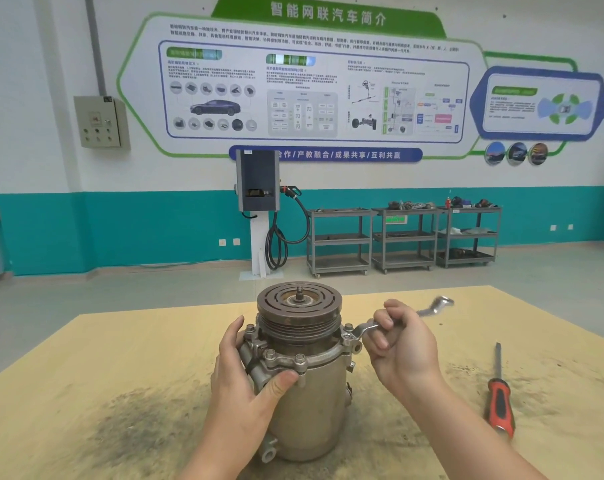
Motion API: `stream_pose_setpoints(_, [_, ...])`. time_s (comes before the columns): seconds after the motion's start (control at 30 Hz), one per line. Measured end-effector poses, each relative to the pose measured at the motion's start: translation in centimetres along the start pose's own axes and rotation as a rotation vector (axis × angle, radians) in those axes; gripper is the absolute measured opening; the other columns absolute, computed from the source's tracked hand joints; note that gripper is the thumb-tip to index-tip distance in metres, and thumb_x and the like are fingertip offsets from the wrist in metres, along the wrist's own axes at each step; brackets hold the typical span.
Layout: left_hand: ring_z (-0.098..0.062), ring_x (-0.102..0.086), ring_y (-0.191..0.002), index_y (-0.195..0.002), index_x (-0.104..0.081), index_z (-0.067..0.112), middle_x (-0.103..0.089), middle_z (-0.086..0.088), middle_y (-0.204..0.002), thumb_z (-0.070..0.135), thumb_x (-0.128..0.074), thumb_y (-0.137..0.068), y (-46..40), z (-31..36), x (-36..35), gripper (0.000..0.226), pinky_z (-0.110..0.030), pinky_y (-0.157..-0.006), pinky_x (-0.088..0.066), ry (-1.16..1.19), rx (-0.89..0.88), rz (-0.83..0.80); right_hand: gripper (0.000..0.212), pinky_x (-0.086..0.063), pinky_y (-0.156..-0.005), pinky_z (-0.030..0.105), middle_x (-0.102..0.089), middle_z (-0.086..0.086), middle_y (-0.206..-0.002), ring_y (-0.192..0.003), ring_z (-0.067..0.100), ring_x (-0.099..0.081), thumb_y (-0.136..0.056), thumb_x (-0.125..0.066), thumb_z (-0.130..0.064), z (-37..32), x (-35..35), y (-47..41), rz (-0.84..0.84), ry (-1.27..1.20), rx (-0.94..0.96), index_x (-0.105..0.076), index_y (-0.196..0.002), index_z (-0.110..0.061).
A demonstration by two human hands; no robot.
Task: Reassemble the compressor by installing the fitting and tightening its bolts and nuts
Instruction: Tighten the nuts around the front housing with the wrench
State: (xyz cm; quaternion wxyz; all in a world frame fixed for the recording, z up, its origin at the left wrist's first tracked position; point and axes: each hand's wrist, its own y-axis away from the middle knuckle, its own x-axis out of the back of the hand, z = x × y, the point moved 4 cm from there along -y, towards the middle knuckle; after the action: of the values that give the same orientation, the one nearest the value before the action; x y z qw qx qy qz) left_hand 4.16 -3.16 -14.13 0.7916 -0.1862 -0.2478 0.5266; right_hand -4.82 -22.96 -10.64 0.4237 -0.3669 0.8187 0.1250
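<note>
A metal compressor (314, 407) stands upright on the wooden table (103, 375), its brown grooved pulley (298, 306) on top. Several bolts (299, 358) sit around the flange under the pulley. My left hand (248, 382) wraps the compressor's left side, thumb pressed under the front flange. My right hand (402, 344) grips the middle of a silver ring wrench (428, 308). The wrench's ring end sits on a bolt (349, 338) at the flange's right side; its other end points up and to the right, blurred.
A screwdriver (499, 403) with a red and black handle lies on the table to the right. Dark stains mark the table around the compressor. Beyond the table are a charging post (259, 202) and three grey tool carts (402, 237) along the wall.
</note>
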Motion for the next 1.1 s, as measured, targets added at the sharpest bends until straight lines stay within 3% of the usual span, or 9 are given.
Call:
stream_pose_setpoints(0.2, [-0.012,-0.037,-0.137,-0.119,-0.010,0.081,-0.037,0.018,-0.143,0.095,-0.059,-0.045,0.1,0.0,0.1,0.090,-0.050,-0.115,-0.029,-0.018,0.025,0.007,0.025,-0.032,-0.040,0.019,-0.049,0.006,-0.052,-0.040,0.019,-0.037,-0.086,-0.034,-0.001,-0.6,1.3,3.7,-0.036,0.093,0.308,-0.051,-0.076,-0.016])
stream_pose_setpoints(0.27, [-0.011,-0.035,-0.138,-0.119,-0.009,0.081,-0.036,0.018,-0.144,0.095,-0.058,-0.046,0.1,0.2,0.1,0.090,-0.050,-0.116,-0.029,-0.028,0.025,0.007,0.026,-0.040,-0.046,0.022,-0.058,0.008,-0.059,-0.047,0.022,-0.047,-0.085,-0.041,-0.004,-0.4,1.1,5.9,-0.111,0.293,0.555,-0.056,-0.074,-0.023])
stream_pose_setpoints(0.4, [-0.013,-0.034,-0.139,-0.121,-0.008,0.080,-0.034,0.016,-0.146,0.095,-0.059,-0.049,0.1,0.3,0.1,0.089,-0.051,-0.115,-0.030,-0.039,0.025,-0.005,0.013,-0.049,-0.059,0.023,-0.065,-0.008,-0.077,-0.064,0.013,-0.060,-0.084,-0.059,-0.021,1.6,-1.4,8.7,-0.328,0.883,0.978,-0.060,-0.088,-0.033])
stream_pose_setpoints(0.47, [-0.013,-0.036,-0.139,-0.122,-0.009,0.079,-0.035,0.014,-0.147,0.094,-0.060,-0.049,0.1,0.3,0.1,0.090,-0.051,-0.115,-0.031,-0.034,0.020,-0.017,0.009,-0.051,-0.064,0.023,-0.065,-0.011,-0.084,-0.073,0.011,-0.061,-0.084,-0.069,-0.020,1.9,-2.4,9.0,-0.451,1.063,1.100,-0.066,-0.091,-0.023])
stream_pose_setpoints(0.57, [-0.013,-0.037,-0.138,-0.122,-0.009,0.078,-0.036,0.014,-0.145,0.094,-0.059,-0.050,0.1,0.2,0.1,0.089,-0.050,-0.115,-0.031,-0.037,0.008,-0.023,0.009,-0.053,-0.076,0.024,-0.070,-0.001,-0.096,-0.089,0.010,-0.065,-0.082,-0.074,-0.014,0.9,-2.7,8.8,-0.529,1.096,1.206,-0.069,-0.086,-0.008])
stream_pose_setpoints(0.67, [-0.009,-0.033,-0.138,-0.119,-0.009,0.081,-0.035,0.020,-0.141,0.094,-0.059,-0.048,0.0,-0.1,0.1,0.088,-0.046,-0.116,-0.028,-0.029,0.018,-0.018,0.019,-0.051,-0.077,0.019,-0.069,-0.001,-0.093,-0.085,0.010,-0.065,-0.100,-0.050,-0.033,-0.9,-3.0,8.6,-0.434,0.857,1.117,-0.060,-0.090,-0.020])
stream_pose_setpoints(0.77, [-0.005,-0.033,-0.137,-0.116,-0.007,0.082,-0.031,0.033,-0.133,0.095,-0.058,-0.046,-0.1,-0.1,0.1,0.088,-0.038,-0.116,-0.028,-0.034,0.019,-0.027,0.021,-0.045,-0.057,0.021,-0.067,0.005,-0.074,-0.056,0.016,-0.057,-0.106,-0.032,-0.022,-2.1,-2.6,7.1,-0.203,0.485,0.808,-0.048,-0.092,-0.025])
stream_pose_setpoints(0.87, [-0.003,-0.033,-0.136,-0.117,-0.008,0.081,-0.030,0.035,-0.133,0.095,-0.059,-0.046,-0.2,0.0,0.2,0.089,-0.035,-0.114,-0.028,-0.024,0.013,-0.028,0.022,-0.041,-0.048,0.021,-0.064,0.006,-0.061,-0.046,0.017,-0.049,-0.106,-0.027,-0.009,-2.2,-1.4,5.0,-0.056,0.240,0.525,-0.043,-0.095,-0.019])
stream_pose_setpoints(1.1, [-0.004,-0.035,-0.137,-0.120,-0.010,0.080,-0.029,0.036,-0.135,0.093,-0.062,-0.047,-0.2,-0.3,0.1,0.090,-0.041,-0.116,-0.029,-0.003,0.018,-0.029,0.020,-0.034,-0.041,0.021,-0.054,0.009,-0.054,-0.039,0.019,-0.039,-0.100,-0.028,-0.005,-1.3,-0.3,2.1,0.009,0.059,0.219,-0.046,-0.092,-0.011])
